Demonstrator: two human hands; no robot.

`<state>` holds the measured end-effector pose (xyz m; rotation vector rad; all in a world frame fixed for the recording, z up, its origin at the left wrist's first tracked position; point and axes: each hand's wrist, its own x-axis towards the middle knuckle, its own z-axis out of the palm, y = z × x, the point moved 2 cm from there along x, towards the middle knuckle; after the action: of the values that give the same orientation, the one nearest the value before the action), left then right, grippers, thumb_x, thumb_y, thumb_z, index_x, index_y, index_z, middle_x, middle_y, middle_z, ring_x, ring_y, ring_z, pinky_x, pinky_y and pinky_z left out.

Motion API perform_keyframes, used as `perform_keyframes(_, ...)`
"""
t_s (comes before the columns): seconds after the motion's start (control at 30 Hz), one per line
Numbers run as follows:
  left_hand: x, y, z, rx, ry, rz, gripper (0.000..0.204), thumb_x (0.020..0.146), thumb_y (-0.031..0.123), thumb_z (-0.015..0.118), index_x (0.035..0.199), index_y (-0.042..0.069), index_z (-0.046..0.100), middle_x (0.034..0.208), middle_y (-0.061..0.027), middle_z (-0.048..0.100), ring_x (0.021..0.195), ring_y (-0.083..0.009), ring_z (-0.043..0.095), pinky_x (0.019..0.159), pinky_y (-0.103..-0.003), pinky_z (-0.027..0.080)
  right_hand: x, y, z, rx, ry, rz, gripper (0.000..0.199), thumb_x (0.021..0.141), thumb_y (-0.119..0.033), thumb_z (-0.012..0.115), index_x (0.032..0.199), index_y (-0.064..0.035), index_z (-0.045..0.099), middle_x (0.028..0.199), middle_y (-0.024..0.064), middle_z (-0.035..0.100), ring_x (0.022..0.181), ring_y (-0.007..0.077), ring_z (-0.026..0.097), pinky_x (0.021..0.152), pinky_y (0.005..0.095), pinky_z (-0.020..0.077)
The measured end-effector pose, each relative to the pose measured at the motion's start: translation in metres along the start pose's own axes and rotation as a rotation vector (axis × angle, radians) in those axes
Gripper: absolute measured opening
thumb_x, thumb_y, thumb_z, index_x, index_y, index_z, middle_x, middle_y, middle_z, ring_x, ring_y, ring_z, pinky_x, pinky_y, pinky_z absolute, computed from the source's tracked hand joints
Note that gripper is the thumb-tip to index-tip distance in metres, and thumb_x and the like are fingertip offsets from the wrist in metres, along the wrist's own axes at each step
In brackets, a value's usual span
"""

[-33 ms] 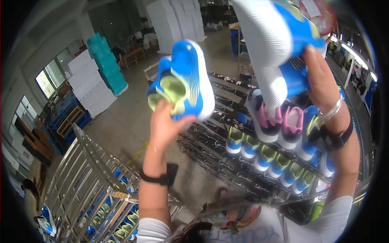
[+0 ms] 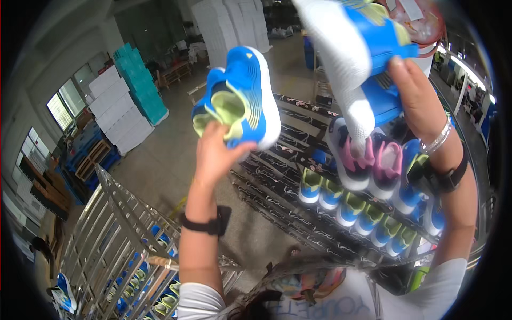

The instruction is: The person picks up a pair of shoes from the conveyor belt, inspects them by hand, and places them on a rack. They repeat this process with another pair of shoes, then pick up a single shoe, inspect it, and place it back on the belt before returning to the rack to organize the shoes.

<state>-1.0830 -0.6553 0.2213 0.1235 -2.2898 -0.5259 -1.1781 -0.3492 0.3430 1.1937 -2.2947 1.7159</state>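
Left hand [image 2: 216, 152] pinching blue shoe pair [image 2: 255, 101] by heels, near 12 o'clock; right hand [image 2: 420, 101] gripping second blue pair [image 2: 358, 61], between 1 and 2. Pink-and-dark shoes [image 2: 386, 160] at 3 o'clock.

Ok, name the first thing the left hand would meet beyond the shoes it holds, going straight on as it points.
Past the blue shoes in its grip, the left hand would probably meet the tall white stack in the background, though depth is hard to judge.
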Motion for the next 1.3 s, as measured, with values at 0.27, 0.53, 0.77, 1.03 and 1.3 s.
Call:
perform_keyframes(0.27, 0.144, -0.112, 0.049, 0.481, -0.322, 0.203, 0.064, 0.051, 0.054, 0.073, 0.092, 0.005, 0.063, 0.086, -0.0097, 0.057, 0.083, -0.0273, 0.057, 0.072, -0.037, 0.044, 0.098, 0.044, 0.063, -0.732, -0.288, -0.126, 0.057, 0.071, -0.052, 0.062, 0.090, 0.0010, 0.061, 0.074, 0.0191, 0.061, 0.070, 0.0286, 0.061, 0.068, 0.0350, 0.0474)
perform_keyframes(0.53, 0.205, -0.237, 0.091, 0.384, -0.841, 0.286, 0.065, 0.052, 0.057, 0.070, 0.096, 0.009, 0.061, 0.097, -0.0074, 0.057, 0.096, -0.0251, 0.052, 0.086, -0.040, 0.033, 0.166, 0.134, 0.173, -1.038, -0.555, 0.407, 0.066, 0.065, -0.065, 0.056, 0.085, -0.0023, 0.064, 0.077, 0.0159, 0.063, 0.077, 0.0288, 0.062, 0.067, 0.0373, 0.0479)
perform_keyframes(0.77, 0.255, -0.288, 0.102, 0.492, -0.923, 0.285, 0.065, 0.051, 0.048, 0.075, 0.104, 0.013, 0.058, 0.107, -0.0042, 0.056, 0.106, -0.0231, 0.048, 0.088, -0.043, 0.031, 0.228, 0.171, 0.260, -0.877, -0.528, 0.386, 0.068, 0.072, -0.063, 0.051, 0.104, -0.0033, 0.058, 0.095, 0.0160, 0.062, 0.091, 0.0287, 0.059, 0.076, 0.0371, 0.0466)
perform_keyframes(1.03, 0.254, -0.264, 0.086, 0.666, -0.763, 0.262, 0.083, 0.052, 0.027, 0.078, 0.125, 0.023, 0.040, 0.131, -0.0138, 0.037, 0.125, -0.0292, 0.030, 0.096, -0.055, 0.023, 0.210, 0.113, 0.182, -0.720, -0.346, 0.021, 0.068, 0.083, -0.055, 0.042, 0.127, -0.0042, 0.033, 0.095, 0.0267, 0.055, 0.090, 0.0393, 0.055, 0.078, 0.0427, 0.0439)
perform_keyframes(1.3, 0.160, -0.059, 0.053, -0.294, -0.734, 0.662, 0.044, 0.061, 0.011, 0.067, 0.102, 0.002, 0.054, 0.102, -0.0137, 0.056, 0.096, -0.0302, 0.053, 0.085, -0.035, 0.040, 0.030, 0.007, -0.033, -1.023, 0.125, 0.279, 0.034, 0.087, -0.031, 0.050, 0.107, -0.0039, 0.053, 0.080, 0.0151, 0.062, 0.072, 0.0249, 0.059, 0.065, 0.0327, 0.0458)
